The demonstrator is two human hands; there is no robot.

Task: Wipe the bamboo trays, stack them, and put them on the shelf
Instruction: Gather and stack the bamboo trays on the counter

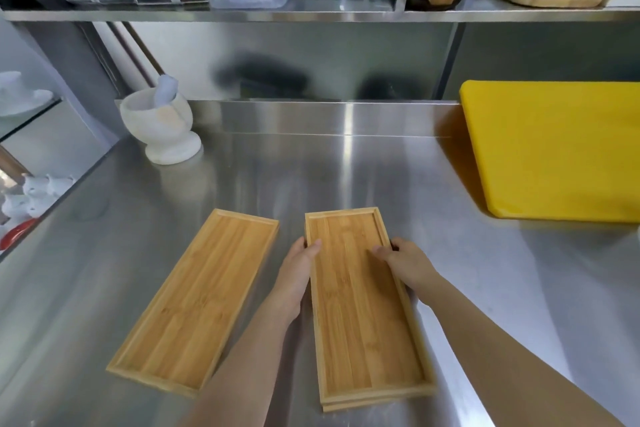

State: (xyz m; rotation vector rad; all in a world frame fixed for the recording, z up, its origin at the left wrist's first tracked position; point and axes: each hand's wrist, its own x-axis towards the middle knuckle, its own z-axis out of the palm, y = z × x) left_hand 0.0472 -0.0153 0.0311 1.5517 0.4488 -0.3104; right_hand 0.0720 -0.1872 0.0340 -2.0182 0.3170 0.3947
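Head view: both hands, left hand (294, 274) and right hand (405, 263), grasp the long sides of a stacked pair of rectangular bamboo trays (363, 305) on the steel counter (277, 166). Left of the stack lies a single bamboo tray (197, 298), unstacked. No cloth shows, so wiping is perhaps finished. The steel shelf (311, 14) above the stack is crowded.

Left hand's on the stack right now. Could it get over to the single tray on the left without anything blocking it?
Probably yes. The left hand grips the stack by its left edge, and the single tray lies just beside it on the counter, with only bare steel between them.
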